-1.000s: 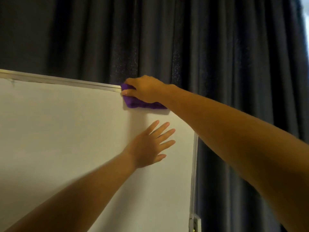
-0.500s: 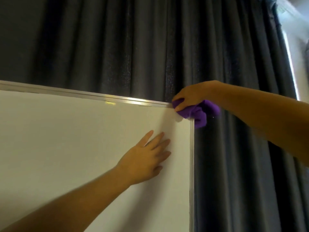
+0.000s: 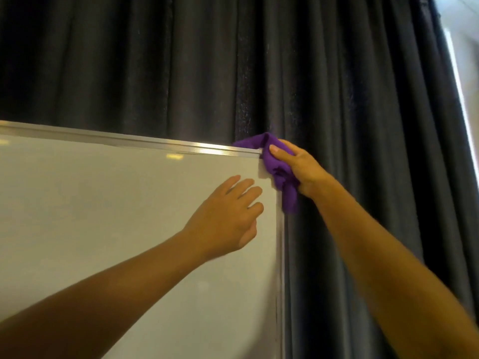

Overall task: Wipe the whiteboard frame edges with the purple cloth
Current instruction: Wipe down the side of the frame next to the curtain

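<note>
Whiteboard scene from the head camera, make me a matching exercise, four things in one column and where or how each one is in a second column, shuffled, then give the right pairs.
Column one:
1. purple cloth
2. left hand
3. right hand
4. dark curtain

Column two:
A. hangs behind the whiteboard
B. grips the cloth
C. bunched over the frame's top right corner
D. spread flat on the white surface

Pairs: 1-C, 2-D, 3-B, 4-A
</note>
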The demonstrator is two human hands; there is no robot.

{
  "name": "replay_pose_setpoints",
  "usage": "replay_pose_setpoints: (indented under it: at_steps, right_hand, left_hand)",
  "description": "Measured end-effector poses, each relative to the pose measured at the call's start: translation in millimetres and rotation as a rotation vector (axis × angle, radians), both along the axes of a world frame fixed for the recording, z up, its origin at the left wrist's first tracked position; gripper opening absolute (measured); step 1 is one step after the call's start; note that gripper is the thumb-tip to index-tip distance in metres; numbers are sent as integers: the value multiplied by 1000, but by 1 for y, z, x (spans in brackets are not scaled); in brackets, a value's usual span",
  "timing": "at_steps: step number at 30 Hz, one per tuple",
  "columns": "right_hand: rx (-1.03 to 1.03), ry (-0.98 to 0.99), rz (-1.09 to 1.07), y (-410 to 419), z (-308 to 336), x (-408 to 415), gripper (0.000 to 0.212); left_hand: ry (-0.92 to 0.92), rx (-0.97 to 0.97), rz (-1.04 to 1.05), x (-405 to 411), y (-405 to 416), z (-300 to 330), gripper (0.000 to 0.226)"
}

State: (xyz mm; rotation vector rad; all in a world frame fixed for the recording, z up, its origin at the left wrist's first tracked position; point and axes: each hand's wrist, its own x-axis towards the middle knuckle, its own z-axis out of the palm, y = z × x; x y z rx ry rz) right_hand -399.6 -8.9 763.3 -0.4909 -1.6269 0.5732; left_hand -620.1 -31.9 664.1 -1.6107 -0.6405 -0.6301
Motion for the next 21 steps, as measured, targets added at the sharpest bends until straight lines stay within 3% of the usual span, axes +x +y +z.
replay_pose_setpoints:
  at_steps: [5,11,17,21]
  right_hand:
    - [215,279,-273,9,-35,-38,19]
    - [168,513,-294,16,-44,-55,22]
    - [-52,333,-47,18,-58,-31,35]
    - [21,191,-44,18,-32,-26,31]
  left_hand:
    - [-49,-43,3,-7,3,-14,39]
    - [-84,-60,62,-9,-1,-17,37]
    - [-85,-84,75,2,0,-13,35]
    - [-124,-117,131,6,3,-14,37]
